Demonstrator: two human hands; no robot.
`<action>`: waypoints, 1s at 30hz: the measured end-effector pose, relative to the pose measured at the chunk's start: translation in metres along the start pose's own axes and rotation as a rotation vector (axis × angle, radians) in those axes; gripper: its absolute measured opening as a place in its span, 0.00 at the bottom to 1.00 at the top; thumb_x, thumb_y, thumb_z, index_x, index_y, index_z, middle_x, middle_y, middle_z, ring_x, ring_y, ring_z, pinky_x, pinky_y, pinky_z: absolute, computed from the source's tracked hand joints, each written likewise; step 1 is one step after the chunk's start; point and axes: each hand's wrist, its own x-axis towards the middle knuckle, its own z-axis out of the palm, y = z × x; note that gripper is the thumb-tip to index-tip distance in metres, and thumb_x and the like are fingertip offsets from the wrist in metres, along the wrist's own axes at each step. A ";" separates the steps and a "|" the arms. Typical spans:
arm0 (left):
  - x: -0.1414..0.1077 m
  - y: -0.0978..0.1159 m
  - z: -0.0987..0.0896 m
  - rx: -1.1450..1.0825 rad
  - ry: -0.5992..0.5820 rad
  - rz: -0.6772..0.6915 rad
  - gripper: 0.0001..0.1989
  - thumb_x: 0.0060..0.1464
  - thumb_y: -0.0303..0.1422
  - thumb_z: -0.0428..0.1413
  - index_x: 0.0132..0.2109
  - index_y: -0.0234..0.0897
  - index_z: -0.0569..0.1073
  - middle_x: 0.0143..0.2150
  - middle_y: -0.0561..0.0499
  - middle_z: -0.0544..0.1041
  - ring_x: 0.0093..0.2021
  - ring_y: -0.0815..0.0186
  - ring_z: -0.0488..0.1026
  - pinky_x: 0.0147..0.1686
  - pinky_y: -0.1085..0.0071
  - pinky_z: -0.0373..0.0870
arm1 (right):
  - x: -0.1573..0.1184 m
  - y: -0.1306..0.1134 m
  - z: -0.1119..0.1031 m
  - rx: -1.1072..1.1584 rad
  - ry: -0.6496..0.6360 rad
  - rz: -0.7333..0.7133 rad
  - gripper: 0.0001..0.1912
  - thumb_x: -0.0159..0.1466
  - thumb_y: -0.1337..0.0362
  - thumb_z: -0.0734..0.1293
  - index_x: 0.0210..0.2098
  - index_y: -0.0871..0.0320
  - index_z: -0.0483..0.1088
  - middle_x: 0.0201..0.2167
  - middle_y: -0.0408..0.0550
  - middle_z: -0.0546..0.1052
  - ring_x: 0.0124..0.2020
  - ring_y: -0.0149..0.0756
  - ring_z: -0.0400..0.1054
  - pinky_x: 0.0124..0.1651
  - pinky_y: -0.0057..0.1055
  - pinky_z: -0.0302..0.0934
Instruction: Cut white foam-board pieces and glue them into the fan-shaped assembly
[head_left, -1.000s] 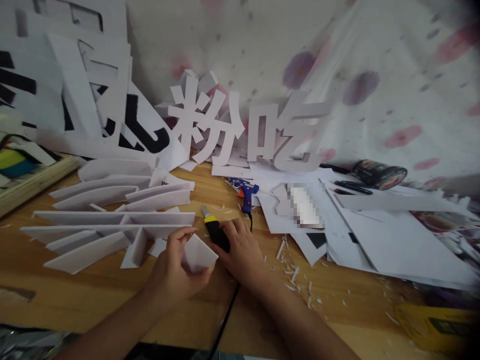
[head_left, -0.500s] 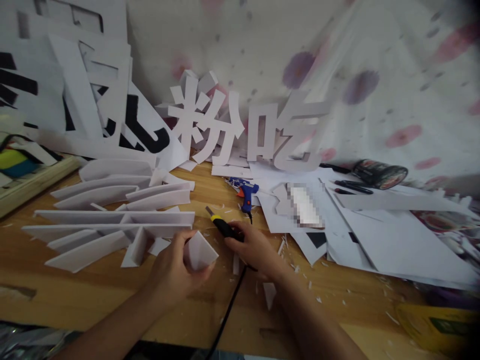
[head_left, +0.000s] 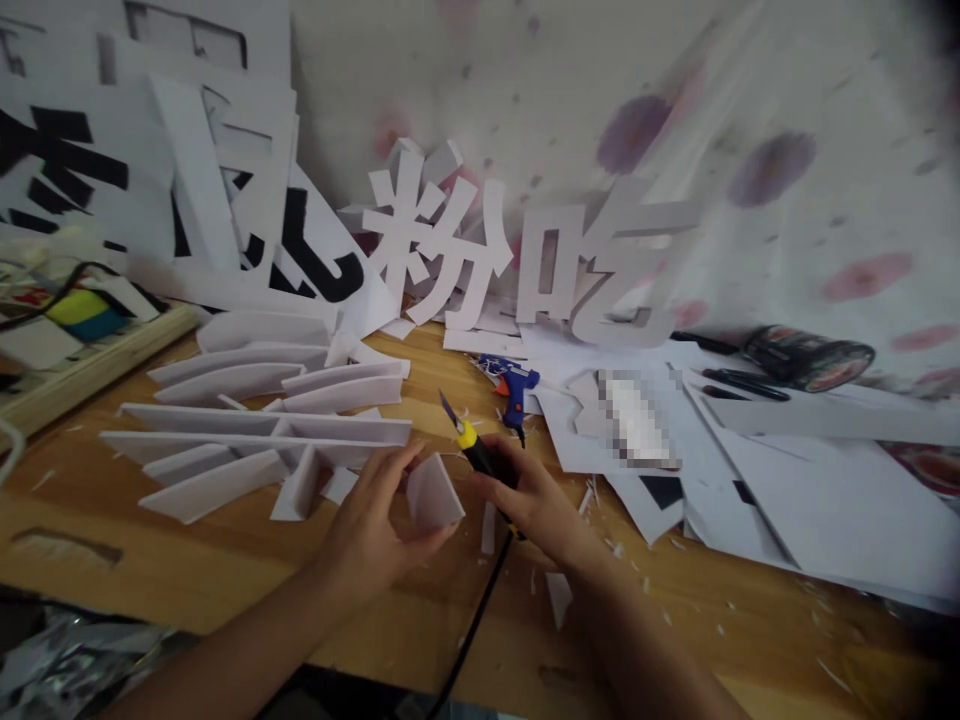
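Note:
My left hand is closed around a small white foam board piece, with the thumb under its lower edge. In my right hand is a corded black and yellow hot knife, its blade tip pointing up and to the left. The blade stands apart from the foam piece, above and to its right. A black cord runs from the knife's handle down past the table's front edge. Left of my left hand stands an assembly of white foam strips on edge.
A blue glue gun lies behind the knife. White cut-out characters lean at the back. White sheets and a dark cylindrical container are on the right. Offcuts litter the wooden table. A wooden frame sits left.
The whole view has shifted, so most things appear further right. The knife now points more steeply upward, and the foam piece is turned slightly in my left hand.

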 end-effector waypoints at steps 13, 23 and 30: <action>-0.003 0.004 0.002 0.192 -0.054 -0.060 0.24 0.39 0.37 0.65 0.42 0.38 0.63 0.38 0.48 0.71 0.38 0.57 0.72 0.34 0.61 0.72 | 0.000 0.009 0.007 -0.200 0.130 -0.096 0.16 0.62 0.56 0.58 0.45 0.57 0.65 0.33 0.45 0.70 0.35 0.35 0.64 0.37 0.30 0.58; 0.000 0.001 -0.003 0.457 -0.216 -0.048 0.18 0.50 0.35 0.59 0.48 0.36 0.69 0.43 0.45 0.72 0.46 0.53 0.68 0.43 0.56 0.69 | 0.001 0.010 0.008 -0.270 0.144 -0.073 0.16 0.62 0.55 0.59 0.44 0.58 0.66 0.35 0.48 0.73 0.38 0.38 0.67 0.39 0.32 0.60; 0.010 -0.003 -0.002 0.577 -0.178 -0.026 0.18 0.52 0.38 0.58 0.47 0.33 0.70 0.43 0.43 0.72 0.44 0.53 0.68 0.42 0.58 0.69 | 0.001 0.009 0.011 -0.306 0.148 -0.128 0.16 0.62 0.56 0.60 0.46 0.57 0.67 0.41 0.50 0.74 0.42 0.40 0.67 0.45 0.36 0.61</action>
